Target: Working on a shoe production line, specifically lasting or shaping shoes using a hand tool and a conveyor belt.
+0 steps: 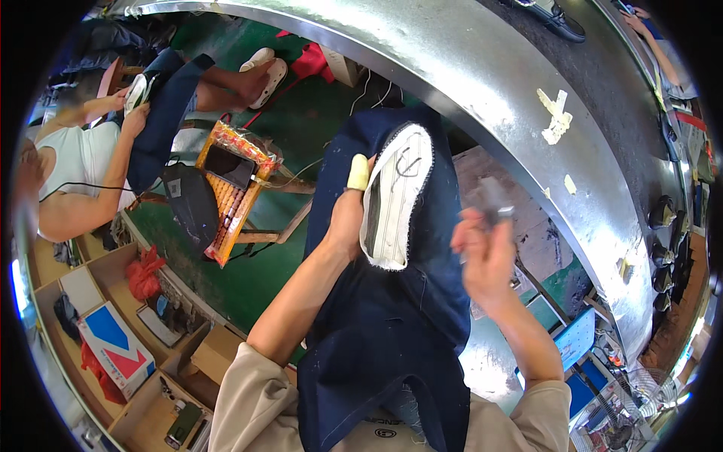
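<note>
A white shoe upper [397,197], its sewn underside up with a dark curved mark and frayed edges, rests over my lap on a dark blue apron [376,324]. My left hand [349,218] grips it along its left side. The thumb of that hand wears a yellow finger cover [358,173]. My right hand [486,256] is raised to the right of the upper, apart from it, and smeared by motion. Its fingers close on a blurred grey, metallic-looking object [497,202] whose kind I cannot make out.
A shiny metal worktable [482,98] curves around the front and right, with dark shoes [556,16] on it. At left, a person [86,151] handles a shoe beside a wooden beaded chair [226,192]. Wooden bins [154,377] stand lower left, a blue stool [574,339] lower right.
</note>
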`<state>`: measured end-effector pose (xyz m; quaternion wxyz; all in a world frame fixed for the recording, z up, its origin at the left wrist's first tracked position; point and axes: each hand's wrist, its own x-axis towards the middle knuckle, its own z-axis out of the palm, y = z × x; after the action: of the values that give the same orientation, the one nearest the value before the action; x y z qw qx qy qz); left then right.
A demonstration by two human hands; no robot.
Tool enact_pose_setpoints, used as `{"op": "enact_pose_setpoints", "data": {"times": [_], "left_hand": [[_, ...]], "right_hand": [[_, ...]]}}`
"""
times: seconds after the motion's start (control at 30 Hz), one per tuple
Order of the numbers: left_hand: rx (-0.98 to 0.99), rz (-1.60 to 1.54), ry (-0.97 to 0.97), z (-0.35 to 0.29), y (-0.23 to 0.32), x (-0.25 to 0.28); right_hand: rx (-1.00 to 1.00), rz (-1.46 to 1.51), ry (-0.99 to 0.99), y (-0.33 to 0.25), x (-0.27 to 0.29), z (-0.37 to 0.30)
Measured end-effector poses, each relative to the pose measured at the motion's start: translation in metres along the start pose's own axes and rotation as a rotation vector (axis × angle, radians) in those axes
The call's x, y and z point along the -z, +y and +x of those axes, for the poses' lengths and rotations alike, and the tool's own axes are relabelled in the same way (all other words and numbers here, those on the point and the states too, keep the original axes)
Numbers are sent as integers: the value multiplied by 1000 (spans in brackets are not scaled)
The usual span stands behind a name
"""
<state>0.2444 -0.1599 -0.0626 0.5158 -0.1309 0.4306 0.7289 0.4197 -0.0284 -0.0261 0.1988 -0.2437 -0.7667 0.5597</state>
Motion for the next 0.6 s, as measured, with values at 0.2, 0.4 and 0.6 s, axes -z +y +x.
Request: {"op": "enact_pose_setpoints", "data": {"times": [0.2, 0.4, 0.6], "left_hand": [[-288, 217, -207, -8, -23, 16], [-446, 493, -228, -14, -28, 17], [-470, 717, -221, -21, -29, 23]], "right_hand": [[-352, -282, -775, -20, 17, 28], [-393, -219, -611, -38, -4, 27], [25, -644, -644, -47, 13, 29]]}}
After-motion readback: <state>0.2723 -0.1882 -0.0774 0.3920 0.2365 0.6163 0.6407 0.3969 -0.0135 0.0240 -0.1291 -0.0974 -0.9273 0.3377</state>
